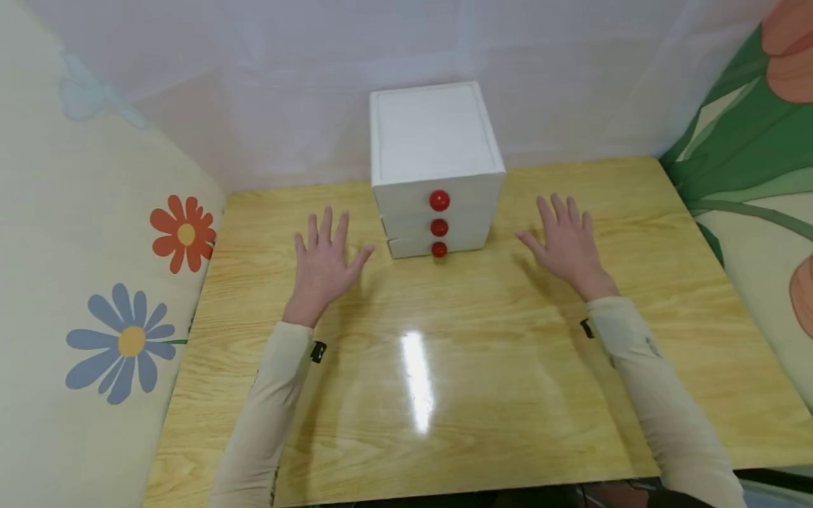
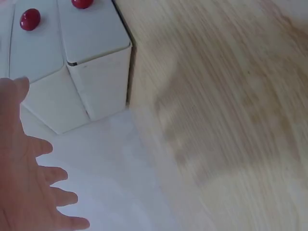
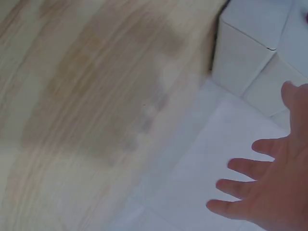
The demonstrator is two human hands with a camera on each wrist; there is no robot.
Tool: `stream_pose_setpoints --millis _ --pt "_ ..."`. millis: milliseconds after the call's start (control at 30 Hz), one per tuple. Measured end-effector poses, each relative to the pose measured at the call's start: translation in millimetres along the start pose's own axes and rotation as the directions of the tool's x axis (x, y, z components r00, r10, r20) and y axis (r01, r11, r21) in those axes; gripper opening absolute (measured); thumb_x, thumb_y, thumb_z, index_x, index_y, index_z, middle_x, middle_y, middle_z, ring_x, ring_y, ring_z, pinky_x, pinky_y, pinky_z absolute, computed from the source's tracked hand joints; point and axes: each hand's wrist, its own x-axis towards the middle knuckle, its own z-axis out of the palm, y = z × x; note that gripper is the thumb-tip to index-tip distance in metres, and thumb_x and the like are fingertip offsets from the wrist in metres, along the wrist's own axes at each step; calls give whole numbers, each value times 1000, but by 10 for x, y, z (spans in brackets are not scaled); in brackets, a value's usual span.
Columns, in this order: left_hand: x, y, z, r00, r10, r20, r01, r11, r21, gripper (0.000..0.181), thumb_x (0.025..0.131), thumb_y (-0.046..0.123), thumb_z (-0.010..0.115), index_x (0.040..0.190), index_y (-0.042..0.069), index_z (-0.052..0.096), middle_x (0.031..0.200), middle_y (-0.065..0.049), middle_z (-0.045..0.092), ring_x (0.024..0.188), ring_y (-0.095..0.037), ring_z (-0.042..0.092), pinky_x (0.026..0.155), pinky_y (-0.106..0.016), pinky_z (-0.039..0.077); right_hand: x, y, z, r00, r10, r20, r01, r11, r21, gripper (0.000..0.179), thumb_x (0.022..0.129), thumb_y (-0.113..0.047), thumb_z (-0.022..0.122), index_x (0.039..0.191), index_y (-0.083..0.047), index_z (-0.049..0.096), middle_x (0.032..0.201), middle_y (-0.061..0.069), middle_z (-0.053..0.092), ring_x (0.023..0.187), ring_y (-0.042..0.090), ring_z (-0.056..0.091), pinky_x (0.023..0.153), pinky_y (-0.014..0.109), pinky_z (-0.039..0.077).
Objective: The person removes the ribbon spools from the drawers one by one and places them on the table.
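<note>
A white box-shaped drawer unit (image 1: 438,134) stands at the back of the wooden table, its front bearing three red round knobs (image 1: 440,200) one above another. To its left is my left hand (image 1: 324,271), fingers straight and spread, holding nothing. On the other side my right hand (image 1: 568,250) is likewise spread with straight fingers and holds nothing. Both hands are apart from the unit. The left wrist view shows the left hand (image 2: 24,168) beside the unit's side (image 2: 101,82); in the right wrist view, the right hand (image 3: 274,173) is near its other side (image 3: 240,62).
The wooden table (image 1: 495,395) has a bright light reflection near its middle. A pale cloth wall (image 1: 298,106) rises behind it. Flower-printed panels stand at left, with a blue flower (image 1: 121,342), and at right, with green leaves (image 1: 749,148).
</note>
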Motion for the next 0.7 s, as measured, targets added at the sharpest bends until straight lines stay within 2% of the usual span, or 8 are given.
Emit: stream_pose_setpoints --millis 133,200,267,333,400,500,567,700 --pt "57 69 -42 989 63 -134 -74 994 -78 71 108 48 39 161 1 27 168 -26 17 153 -48 19 117 -69 26 24 -79 -70 999 -32 -44 33 999 26 68 107 -43 50 149 10 41 147 37 44 139 56 36 110 72 31" --pt "96 114 -71 969 102 -224 -132 984 -119 64 110 39 42 156 -3 33 164 -29 25 147 -50 31 111 -68 36 39 -128 -106 996 -55 -66 57 998 34 60 107 -37 54 141 13 48 139 38 52 132 55 45 107 69 38" --pt "133 153 -100 945 126 -301 -182 970 -163 58 110 32 43 152 -7 38 160 -31 31 143 -50 38 109 -67 39 60 -181 -127 993 -77 -91 81 996 42 55 107 -33 56 136 14 53 132 39 56 126 55 51 104 68 42" --pt "168 200 -139 925 139 -354 -223 952 -210 54 109 28 45 149 -9 41 157 -32 36 140 -50 42 109 -65 40 81 -230 -146 990 -91 -104 97 994 49 51 106 -30 57 131 14 56 128 38 59 122 55 54 102 67 45" --pt "196 248 -168 915 140 -378 -251 932 -262 53 109 26 46 148 -9 43 156 -30 38 140 -47 42 112 -62 39 97 -268 -163 990 -95 -104 101 993 55 48 106 -29 57 129 13 58 125 38 61 119 55 56 100 65 47" --pt "226 318 -189 910 144 -388 -284 900 -331 53 108 24 46 149 -9 41 156 -27 39 143 -43 40 116 -56 36 102 -312 -191 993 -85 -83 91 994 64 48 106 -30 56 129 12 58 124 37 62 117 53 58 97 64 49" --pt "256 360 -187 900 156 -407 -319 873 -370 52 109 21 45 150 -10 39 156 -27 39 144 -40 40 118 -53 35 101 -339 -209 995 -80 -67 85 994 73 47 107 -30 55 130 12 58 124 36 63 115 53 60 95 64 50" --pt "346 427 -184 859 171 -482 -414 787 -458 46 110 12 42 150 -10 40 155 -26 40 143 -36 40 117 -49 37 92 -399 -239 994 -92 -54 96 992 83 46 108 -30 53 130 11 59 122 35 64 111 52 62 92 64 52"
